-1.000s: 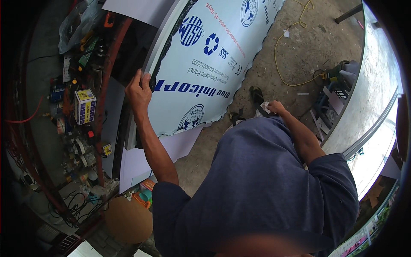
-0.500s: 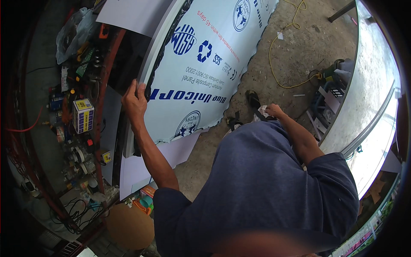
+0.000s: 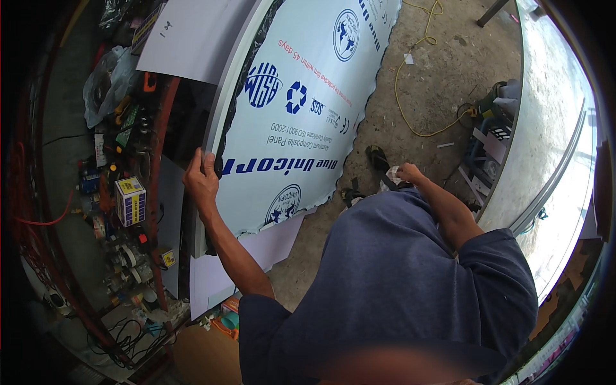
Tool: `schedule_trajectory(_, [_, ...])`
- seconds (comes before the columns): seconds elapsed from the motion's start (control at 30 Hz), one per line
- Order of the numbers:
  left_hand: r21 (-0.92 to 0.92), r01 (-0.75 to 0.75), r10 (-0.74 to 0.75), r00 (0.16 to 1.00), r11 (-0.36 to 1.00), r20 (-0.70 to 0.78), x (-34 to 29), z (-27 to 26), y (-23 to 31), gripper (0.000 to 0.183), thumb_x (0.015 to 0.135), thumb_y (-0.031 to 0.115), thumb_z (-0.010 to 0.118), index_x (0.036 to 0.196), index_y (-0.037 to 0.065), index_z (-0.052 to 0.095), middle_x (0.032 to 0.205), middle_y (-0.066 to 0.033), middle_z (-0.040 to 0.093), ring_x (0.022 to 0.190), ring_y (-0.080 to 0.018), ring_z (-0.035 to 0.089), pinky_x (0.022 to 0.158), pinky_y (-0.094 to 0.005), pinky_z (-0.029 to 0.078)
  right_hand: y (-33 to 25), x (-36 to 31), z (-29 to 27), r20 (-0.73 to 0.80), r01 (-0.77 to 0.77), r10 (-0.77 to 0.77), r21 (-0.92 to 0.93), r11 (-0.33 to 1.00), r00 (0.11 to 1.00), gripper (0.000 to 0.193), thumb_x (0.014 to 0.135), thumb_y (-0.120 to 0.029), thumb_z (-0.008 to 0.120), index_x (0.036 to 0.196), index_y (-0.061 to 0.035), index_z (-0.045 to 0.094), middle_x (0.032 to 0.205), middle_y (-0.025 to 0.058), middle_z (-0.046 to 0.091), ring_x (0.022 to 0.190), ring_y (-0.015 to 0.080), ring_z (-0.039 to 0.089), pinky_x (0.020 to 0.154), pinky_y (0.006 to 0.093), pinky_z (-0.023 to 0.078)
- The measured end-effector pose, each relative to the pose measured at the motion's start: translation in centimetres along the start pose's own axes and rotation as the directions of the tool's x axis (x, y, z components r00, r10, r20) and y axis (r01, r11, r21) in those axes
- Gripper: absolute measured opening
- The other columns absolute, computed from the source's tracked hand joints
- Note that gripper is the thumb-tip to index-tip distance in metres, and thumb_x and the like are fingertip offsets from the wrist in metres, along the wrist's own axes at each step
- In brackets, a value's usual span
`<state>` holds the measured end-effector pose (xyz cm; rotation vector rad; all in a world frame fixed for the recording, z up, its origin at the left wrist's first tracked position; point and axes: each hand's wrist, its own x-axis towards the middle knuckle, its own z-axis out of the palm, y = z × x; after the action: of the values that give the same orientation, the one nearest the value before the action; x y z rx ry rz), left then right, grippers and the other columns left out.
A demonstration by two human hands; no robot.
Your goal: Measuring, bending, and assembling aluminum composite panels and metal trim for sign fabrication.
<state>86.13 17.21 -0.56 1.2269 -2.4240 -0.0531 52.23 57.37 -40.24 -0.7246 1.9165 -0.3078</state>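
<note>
Head view looks down over the person's blue-shirted shoulders onto a large white composite panel (image 3: 301,109), printed with blue emblems and still under its protective film, which leans against a cluttered workbench (image 3: 122,192) on the person's left. Its long axis runs from near the person's left side up and away toward the top of the frame, with its wavy film edge toward the concrete floor (image 3: 436,83). The left hand (image 3: 202,179) is the nearer one: it sits right on the panel's left edge, arm reaching forward, fingers curled over the rim and closed on it, thumb on the near face. The right hand (image 3: 407,173) is well apart from the panel, low near the floor beside a dark sandal (image 3: 378,160); it is closed around something pale, perhaps a cloth or scrap, though what exactly I cannot tell. A yellow cord (image 3: 410,77) loops across the floor beyond, and a small yellow-and-blue box (image 3: 131,200) stands on the bench just left of the gripped edge.
</note>
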Motion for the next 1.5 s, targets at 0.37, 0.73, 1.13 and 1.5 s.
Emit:
schedule_trajectory(0.37, [-0.01, -0.001, 0.001, 1.0, 1.0, -0.005, 0.1, 0.1, -0.2, 0.044, 0.093, 0.031, 0.068, 0.116, -0.007, 0.068, 0.11, -0.0275, 0.069, 0.105, -0.0418, 0.068, 0.09, -0.0429, 0.054, 0.9, 0.6, -0.1, -0.015, 0.07, -0.07, -0.016, 0.997, 0.997, 0.039, 0.081, -0.03, 0.064, 0.106, -0.0021, 0.074, 0.097, 0.0184, 0.074, 0.089, 0.0345, 0.072, 0.084, 0.0419, 0.056])
schedule_trajectory(0.73, [-0.021, 0.018, -0.017, 1.0, 1.0, 0.022, -0.1, 0.1, -0.7, 0.041, 0.093, 0.027, 0.068, 0.116, -0.007, 0.068, 0.108, -0.0287, 0.069, 0.104, -0.0426, 0.068, 0.089, -0.0425, 0.054, 0.7, 0.3, -0.4, 0.02, 0.044, -0.043, -0.028, 0.999, 0.999, 0.038, 0.08, -0.026, 0.063, 0.107, -0.0027, 0.074, 0.099, 0.0194, 0.074, 0.097, 0.0349, 0.071, 0.087, 0.0426, 0.054])
schedule_trajectory(1.13, [-0.069, 0.022, -0.021, 1.0, 0.997, 0.014, -0.5, 0.3, -1.3, 0.044, 0.098, 0.029, 0.061, 0.12, -0.008, 0.066, 0.111, -0.0295, 0.069, 0.104, -0.0418, 0.068, 0.091, -0.0441, 0.053, 0.3, -0.5, -1.9, -0.003, 0.005, -0.005, -0.01, 1.0, 1.0, 0.037, 0.083, -0.026, 0.062, 0.111, -0.0043, 0.073, 0.106, 0.0184, 0.073, 0.099, 0.034, 0.07, 0.087, 0.042, 0.054])
schedule_trajectory(1.5, [-0.059, 0.029, -0.027, 0.999, 0.998, 0.03, -0.4, 0.4, -1.2, 0.04, 0.1, 0.028, 0.058, 0.123, -0.003, 0.066, 0.113, -0.0246, 0.07, 0.105, -0.04, 0.068, 0.089, -0.0431, 0.053, -0.9, -2.4, -3.1, 0.04, -0.037, 0.037, 0.011, 0.999, 0.999, 0.037, 0.08, -0.025, 0.062, 0.109, -0.0043, 0.074, 0.103, 0.0172, 0.074, 0.096, 0.0353, 0.071, 0.086, 0.0433, 0.055])
